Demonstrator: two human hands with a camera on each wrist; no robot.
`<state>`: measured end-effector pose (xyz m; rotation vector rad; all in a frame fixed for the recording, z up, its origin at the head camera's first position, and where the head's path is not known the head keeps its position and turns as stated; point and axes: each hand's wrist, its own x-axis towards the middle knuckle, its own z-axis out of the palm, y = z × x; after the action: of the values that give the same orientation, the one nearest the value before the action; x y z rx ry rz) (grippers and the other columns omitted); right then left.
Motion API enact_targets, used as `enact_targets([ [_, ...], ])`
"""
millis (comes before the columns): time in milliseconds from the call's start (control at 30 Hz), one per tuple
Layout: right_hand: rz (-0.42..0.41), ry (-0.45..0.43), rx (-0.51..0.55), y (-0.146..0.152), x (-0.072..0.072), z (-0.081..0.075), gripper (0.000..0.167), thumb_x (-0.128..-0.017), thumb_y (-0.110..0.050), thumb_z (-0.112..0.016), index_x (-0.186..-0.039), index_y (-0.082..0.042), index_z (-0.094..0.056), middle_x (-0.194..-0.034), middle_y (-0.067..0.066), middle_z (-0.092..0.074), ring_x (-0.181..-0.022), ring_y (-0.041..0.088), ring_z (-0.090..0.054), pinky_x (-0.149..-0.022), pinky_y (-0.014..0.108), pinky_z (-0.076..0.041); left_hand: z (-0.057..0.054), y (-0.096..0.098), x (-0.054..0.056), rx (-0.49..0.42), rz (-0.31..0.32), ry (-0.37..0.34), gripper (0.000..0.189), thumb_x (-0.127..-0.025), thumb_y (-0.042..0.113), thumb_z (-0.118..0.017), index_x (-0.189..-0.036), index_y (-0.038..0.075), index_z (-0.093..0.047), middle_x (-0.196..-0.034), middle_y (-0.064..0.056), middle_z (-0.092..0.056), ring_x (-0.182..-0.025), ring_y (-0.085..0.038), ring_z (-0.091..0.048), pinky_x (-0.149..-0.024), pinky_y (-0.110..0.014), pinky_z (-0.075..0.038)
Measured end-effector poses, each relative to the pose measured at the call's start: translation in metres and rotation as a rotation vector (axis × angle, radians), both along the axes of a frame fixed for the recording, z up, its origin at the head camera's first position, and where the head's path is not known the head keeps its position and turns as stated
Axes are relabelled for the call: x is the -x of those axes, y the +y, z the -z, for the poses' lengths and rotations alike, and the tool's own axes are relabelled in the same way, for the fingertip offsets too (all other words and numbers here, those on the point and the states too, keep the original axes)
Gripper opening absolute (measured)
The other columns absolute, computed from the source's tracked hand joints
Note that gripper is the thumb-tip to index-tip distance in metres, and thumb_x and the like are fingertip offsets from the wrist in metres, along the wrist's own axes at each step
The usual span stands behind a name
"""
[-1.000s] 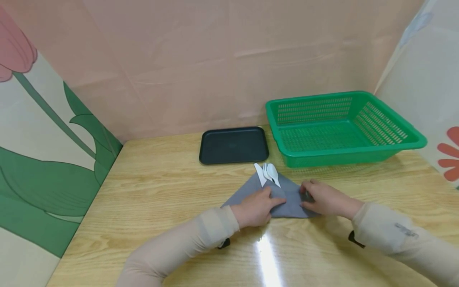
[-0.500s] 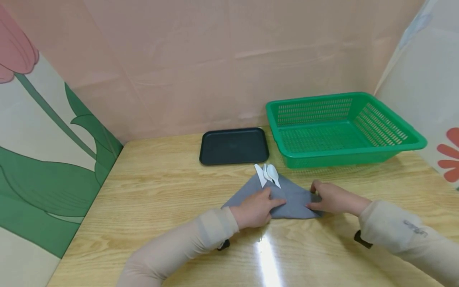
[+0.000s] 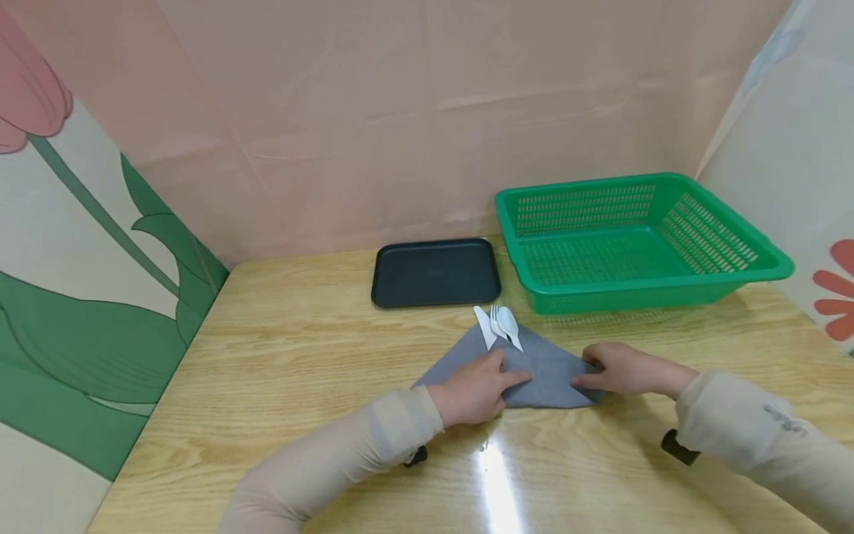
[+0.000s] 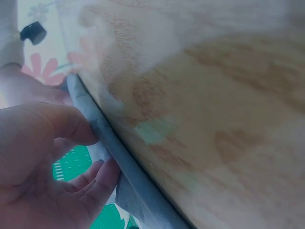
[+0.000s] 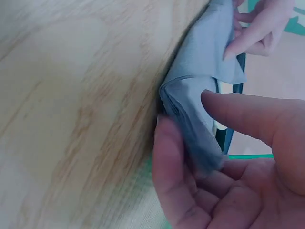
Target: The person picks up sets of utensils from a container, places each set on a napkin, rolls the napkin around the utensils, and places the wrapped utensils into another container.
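A grey cloth napkin (image 3: pixel 552 377) lies folded into a triangle-like shape on the table. White plastic cutlery pokes out of its top: a knife (image 3: pixel 485 330), a fork (image 3: pixel 496 320) and a spoon (image 3: pixel 509 324); their lower ends are hidden under a fold. My left hand (image 3: pixel 470 389) presses the middle of the napkin, thumb and index finger spread. At the right corner, my right hand (image 3: pixel 623 368) holds the cloth. The right wrist view shows that layered corner between the thumb (image 5: pixel 243 112) and curled fingers (image 5: pixel 171 167).
A black tray (image 3: pixel 435 273) lies behind the napkin, near the wall. To its right stands a large green perforated basket (image 3: pixel 627 289), its front edge close to the cutlery tips. Light glares off the wooden table (image 3: pixel 300 326) in front.
My right hand has moved a little to the right, to the napkin's right corner, and the cloth there now lies spread further right. My left hand and the cutlery stay put.
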<state>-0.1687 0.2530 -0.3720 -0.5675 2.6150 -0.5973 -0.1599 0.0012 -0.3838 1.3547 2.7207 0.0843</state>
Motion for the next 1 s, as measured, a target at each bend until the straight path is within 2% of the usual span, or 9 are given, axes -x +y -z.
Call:
enact_targets([
  [233,0.074,-0.18,0.092,0.0,0.0,-0.007,0.022,-0.085,-0.024,-0.067,-0.079,-0.005,-0.058,-0.057,-0.002,-0.054,-0.052,0.01,-0.049,-0.051,0.024,-0.04,0.0,0.0,0.0,-0.005,-0.006,-0.012,0.053,-0.086,0.014,-0.06,-0.136,0.025,-0.049,-0.098,-0.005,-0.049,-0.075,-0.008,-0.04,-0.063,-0.016,-0.036],
  [533,0.095,-0.221,0.155,-0.003,-0.004,-0.014,0.02,-0.086,-0.021,-0.065,-0.076,-0.004,-0.057,-0.059,-0.001,-0.055,-0.055,0.012,-0.052,-0.052,0.025,-0.044,0.001,-0.001,0.0,-0.006,-0.004,-0.009,0.053,-0.085,0.014,-0.061,-0.136,0.025,-0.049,-0.096,-0.004,-0.048,-0.076,-0.008,-0.039,-0.064,-0.016,-0.036],
  [667,0.134,-0.239,0.181,-0.007,-0.006,-0.016,0.019,-0.088,-0.019,-0.062,-0.081,-0.002,-0.056,-0.067,0.002,-0.056,-0.061,0.014,-0.059,-0.056,0.027,-0.051,0.0,-0.001,0.0,-0.008,-0.005,-0.014,0.053,-0.085,0.014,-0.061,-0.136,0.024,-0.049,-0.098,-0.005,-0.049,-0.078,-0.009,-0.041,-0.067,-0.016,-0.037],
  [833,0.178,-0.319,0.28,-0.011,-0.009,-0.018,0.017,-0.09,-0.015,-0.058,-0.086,0.001,-0.051,-0.076,0.006,-0.052,-0.071,0.018,-0.064,-0.064,0.029,-0.056,0.0,0.0,0.0,-0.003,-0.004,-0.011,0.054,-0.085,0.015,-0.061,-0.136,0.025,-0.049,-0.099,-0.005,-0.049,-0.079,-0.009,-0.043,-0.067,-0.016,-0.039],
  [967,0.197,-0.364,0.359,-0.014,-0.011,-0.021,0.021,-0.092,-0.012,-0.055,-0.097,0.008,-0.049,-0.083,0.011,-0.053,-0.075,0.022,-0.067,-0.067,0.031,-0.056,0.0,0.0,0.0,0.001,-0.001,-0.001,0.054,-0.084,0.015,-0.062,-0.136,0.025,-0.049,-0.099,-0.005,-0.05,-0.079,-0.009,-0.044,-0.068,-0.017,-0.04],
  [1000,0.199,-0.367,0.367,-0.014,-0.012,-0.022,0.027,-0.092,-0.011,-0.054,-0.105,0.012,-0.048,-0.088,0.015,-0.055,-0.076,0.022,-0.068,-0.067,0.031,-0.056,-0.001,0.0,0.0,0.002,-0.001,0.001,0.054,-0.084,0.015,-0.062,-0.136,0.025,-0.05,-0.099,-0.005,-0.05,-0.08,-0.009,-0.044,-0.068,-0.017,-0.04],
])
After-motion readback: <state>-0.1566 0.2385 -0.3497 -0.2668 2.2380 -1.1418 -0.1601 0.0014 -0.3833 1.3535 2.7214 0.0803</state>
